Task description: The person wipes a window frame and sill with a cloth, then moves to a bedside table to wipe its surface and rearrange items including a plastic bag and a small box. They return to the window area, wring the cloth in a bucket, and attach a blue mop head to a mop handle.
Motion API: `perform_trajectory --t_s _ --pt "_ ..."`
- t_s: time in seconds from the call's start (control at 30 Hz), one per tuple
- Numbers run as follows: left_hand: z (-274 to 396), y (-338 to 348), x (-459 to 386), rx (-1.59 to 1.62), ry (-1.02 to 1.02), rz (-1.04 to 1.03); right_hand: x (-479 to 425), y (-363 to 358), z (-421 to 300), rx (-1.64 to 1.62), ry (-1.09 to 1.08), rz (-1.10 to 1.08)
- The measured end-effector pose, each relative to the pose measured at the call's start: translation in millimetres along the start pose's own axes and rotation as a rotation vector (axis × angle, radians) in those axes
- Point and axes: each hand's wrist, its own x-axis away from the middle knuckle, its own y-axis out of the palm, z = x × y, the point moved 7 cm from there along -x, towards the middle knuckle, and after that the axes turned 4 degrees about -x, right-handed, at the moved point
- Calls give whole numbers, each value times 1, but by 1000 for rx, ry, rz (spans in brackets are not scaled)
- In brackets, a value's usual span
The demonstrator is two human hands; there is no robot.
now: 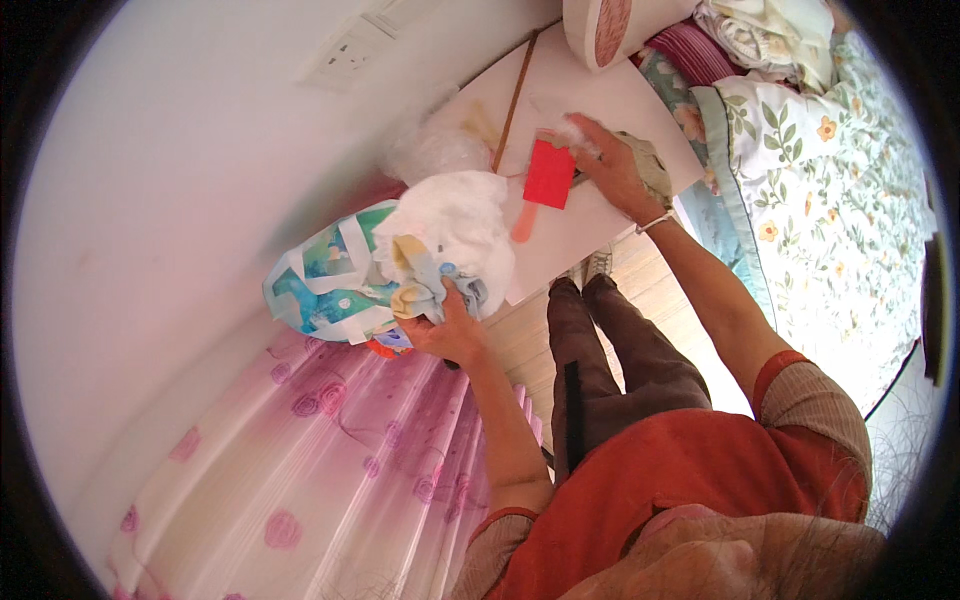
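My left hand [454,330] grips a bunched pale blue and yellow cloth [420,277]. Right behind that cloth sits a fluffy white bundle [457,217], at the left end of the white tabletop [574,225]. Over the table, my right hand [615,176] is beside a flat red packet [550,174], fingers stretched forward. Something whitish and blurred shows by its fingertips, and whether it is held is unclear. A khaki cloth-like item [646,166] lies partly hidden behind that hand. An orange-pink strip [524,223] pokes out below the red packet.
A blue-green patterned bag with white straps [322,277] leans by the wall. Clear plastic [442,154] and a thin brown stick [516,101] lie on the table. A pink floral curtain [337,450] hangs at left; a bed with a floral quilt [817,195] is at right.
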Motion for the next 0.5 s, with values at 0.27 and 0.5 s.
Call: perform_trajectory --t_s 0.27,0.5 --pt "-22 2 32 35 -203 -173 13 -21 26 -1320 368 59" --pt "-49 -24 44 -8 -232 -202 9 -58 17 284 99 418"
